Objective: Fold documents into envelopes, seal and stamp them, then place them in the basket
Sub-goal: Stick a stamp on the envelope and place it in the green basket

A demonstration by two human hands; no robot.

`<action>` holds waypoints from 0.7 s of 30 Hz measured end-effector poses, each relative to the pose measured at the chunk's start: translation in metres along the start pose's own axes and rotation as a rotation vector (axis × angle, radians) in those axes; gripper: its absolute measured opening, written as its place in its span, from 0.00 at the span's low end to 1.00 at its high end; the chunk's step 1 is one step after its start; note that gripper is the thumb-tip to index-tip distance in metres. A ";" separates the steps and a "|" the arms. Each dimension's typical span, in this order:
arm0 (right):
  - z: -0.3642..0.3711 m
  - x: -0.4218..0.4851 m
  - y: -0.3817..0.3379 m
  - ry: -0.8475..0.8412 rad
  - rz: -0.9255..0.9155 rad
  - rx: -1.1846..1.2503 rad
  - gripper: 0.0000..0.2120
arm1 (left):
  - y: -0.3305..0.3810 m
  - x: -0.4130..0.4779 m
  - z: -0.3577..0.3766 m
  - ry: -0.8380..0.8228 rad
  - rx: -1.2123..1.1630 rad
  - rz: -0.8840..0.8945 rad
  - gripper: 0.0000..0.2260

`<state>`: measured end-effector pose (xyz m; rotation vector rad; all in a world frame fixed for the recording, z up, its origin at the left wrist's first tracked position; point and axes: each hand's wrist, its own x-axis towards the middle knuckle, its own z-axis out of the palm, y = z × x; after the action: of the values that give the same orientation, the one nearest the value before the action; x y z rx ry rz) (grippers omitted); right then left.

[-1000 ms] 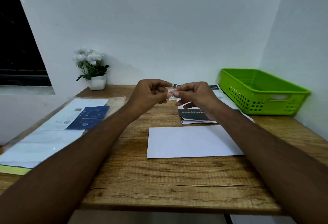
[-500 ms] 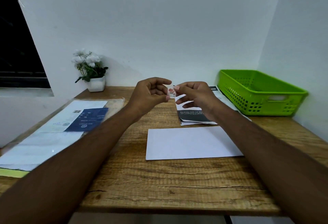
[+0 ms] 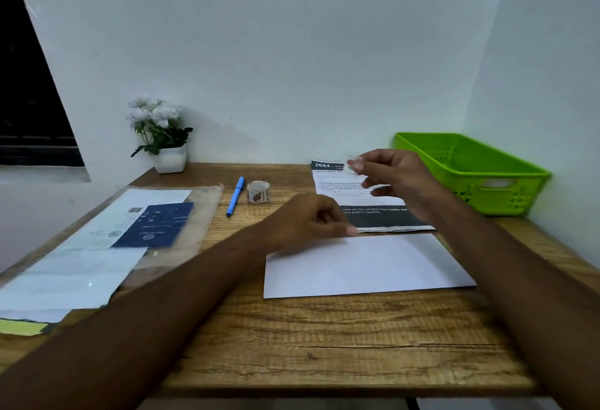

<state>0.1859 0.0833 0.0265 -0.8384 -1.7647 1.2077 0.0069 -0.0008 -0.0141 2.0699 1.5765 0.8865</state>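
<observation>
The left hand [image 3: 305, 222] is blurring, so its grasp is staying unclear, and it is covering the white envelope's [image 3: 367, 266] far left corner. The right hand [image 3: 399, 179] is hiding part of the printed document [image 3: 328, 179], pinching a small scrap [image 3: 352, 164] too smeared to identify.

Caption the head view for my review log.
Right hand pinches a stamp above the documents; left hand hovers at the white envelope.
</observation>
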 end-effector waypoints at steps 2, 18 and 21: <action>-0.018 -0.006 0.007 0.022 0.010 -0.025 0.05 | 0.007 -0.001 0.012 -0.054 0.196 0.028 0.22; -0.076 -0.049 0.025 -0.184 0.323 -0.252 0.04 | 0.025 -0.008 0.002 -0.218 0.084 -0.094 0.19; -0.073 -0.052 0.021 -0.211 0.324 -0.199 0.04 | 0.024 -0.010 -0.006 -0.193 0.117 -0.103 0.18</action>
<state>0.2758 0.0742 0.0083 -1.1856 -1.9982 1.3845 0.0182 -0.0175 0.0032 2.0620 1.6466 0.5524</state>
